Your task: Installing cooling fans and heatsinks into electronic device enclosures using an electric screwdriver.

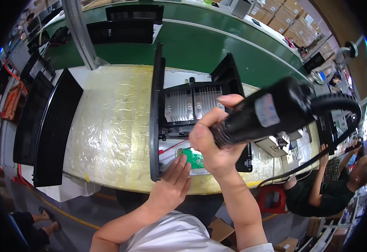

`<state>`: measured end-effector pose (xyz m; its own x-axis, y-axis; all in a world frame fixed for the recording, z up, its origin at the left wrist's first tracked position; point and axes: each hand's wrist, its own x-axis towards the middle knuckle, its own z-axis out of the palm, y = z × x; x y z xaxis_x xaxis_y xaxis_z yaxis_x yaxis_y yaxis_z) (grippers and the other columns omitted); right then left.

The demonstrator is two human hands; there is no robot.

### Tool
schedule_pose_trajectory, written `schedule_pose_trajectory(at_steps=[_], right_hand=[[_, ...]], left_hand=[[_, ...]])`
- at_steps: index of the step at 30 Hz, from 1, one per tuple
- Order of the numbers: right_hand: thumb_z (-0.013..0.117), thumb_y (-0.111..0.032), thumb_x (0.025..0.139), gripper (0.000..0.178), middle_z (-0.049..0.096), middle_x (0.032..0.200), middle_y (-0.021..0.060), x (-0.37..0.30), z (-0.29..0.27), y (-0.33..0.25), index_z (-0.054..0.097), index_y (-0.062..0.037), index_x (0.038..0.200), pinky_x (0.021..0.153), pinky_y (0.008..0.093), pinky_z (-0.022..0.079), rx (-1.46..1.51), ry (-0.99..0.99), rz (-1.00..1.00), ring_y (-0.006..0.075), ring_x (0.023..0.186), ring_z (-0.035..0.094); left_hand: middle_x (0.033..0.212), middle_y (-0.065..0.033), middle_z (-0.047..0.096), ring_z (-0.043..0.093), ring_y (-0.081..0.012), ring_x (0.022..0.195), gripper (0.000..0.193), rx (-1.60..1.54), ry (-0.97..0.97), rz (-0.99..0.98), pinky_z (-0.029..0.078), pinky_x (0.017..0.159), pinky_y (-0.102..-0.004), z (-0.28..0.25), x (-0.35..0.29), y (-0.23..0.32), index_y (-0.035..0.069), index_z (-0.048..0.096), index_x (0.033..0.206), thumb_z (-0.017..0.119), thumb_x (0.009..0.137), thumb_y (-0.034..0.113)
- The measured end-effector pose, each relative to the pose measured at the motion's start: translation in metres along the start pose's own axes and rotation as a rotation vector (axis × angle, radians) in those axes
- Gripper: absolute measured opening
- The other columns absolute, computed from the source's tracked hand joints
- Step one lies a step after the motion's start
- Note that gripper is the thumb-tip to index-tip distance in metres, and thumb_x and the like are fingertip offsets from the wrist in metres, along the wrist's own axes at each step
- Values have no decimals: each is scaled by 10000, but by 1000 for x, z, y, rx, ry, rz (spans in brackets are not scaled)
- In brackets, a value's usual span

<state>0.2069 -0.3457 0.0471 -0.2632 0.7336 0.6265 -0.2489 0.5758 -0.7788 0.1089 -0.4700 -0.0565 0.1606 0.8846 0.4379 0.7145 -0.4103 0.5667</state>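
Low in the black housing [154, 126], at its near end, lies a green circuit board [194, 159], a red wire [171, 148] reaching in beside it. The left hand [171, 185] rests with fingers nearly straight and together at the board's left edge; whether it pinches anything cannot be told. The right hand [217, 147] is closed around a thick black handheld tool [244, 119], which blocks sight of the housing's right side; its tip is hidden, and the hand covers part of the board. Beyond the board sit finned metal blocks [177, 106]. A black hose [338, 102] bends away from the tool's back end, above pale boxy units [275, 145] on the film-wrapped bench [108, 126]. Dark slatted panels [55, 134] stand at left, near a metal post [77, 33]; more panels [120, 32] lean on the green surface [200, 44] beyond. A co-worker [317, 195] is at right, by a red stool [272, 201].
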Motion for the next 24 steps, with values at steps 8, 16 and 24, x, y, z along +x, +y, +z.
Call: schedule_pose_trajectory(at_steps=[8,16,24], right_hand=[[445,-295,1037,298,410,573,28,4,-58,-105,397,-91,825,461,292,426,26,179,-130,142,447,425],[540,-5,949,768,494,762,44,2,-179,-81,117,-100,1584,463,293,437,-409,512,-282,107,489,477],[641,-27,869,785,453,656,27,4,-216,-56,232,-75,1537,425,285,415,61,142,-57,121,445,464]], left_hand=[[1417,-274,505,524,-439,1274,473,-26,-9,-36,446,1060,-462,-22,-15,-13,-64,585,1270,720,830,42],[1398,-242,528,508,-428,1288,474,48,-34,19,430,1070,-484,-26,-23,-24,-35,620,1231,745,782,46],[1387,-229,543,509,-420,1292,459,68,-23,-2,426,1076,-479,-27,-25,-29,-30,631,1221,741,781,43]])
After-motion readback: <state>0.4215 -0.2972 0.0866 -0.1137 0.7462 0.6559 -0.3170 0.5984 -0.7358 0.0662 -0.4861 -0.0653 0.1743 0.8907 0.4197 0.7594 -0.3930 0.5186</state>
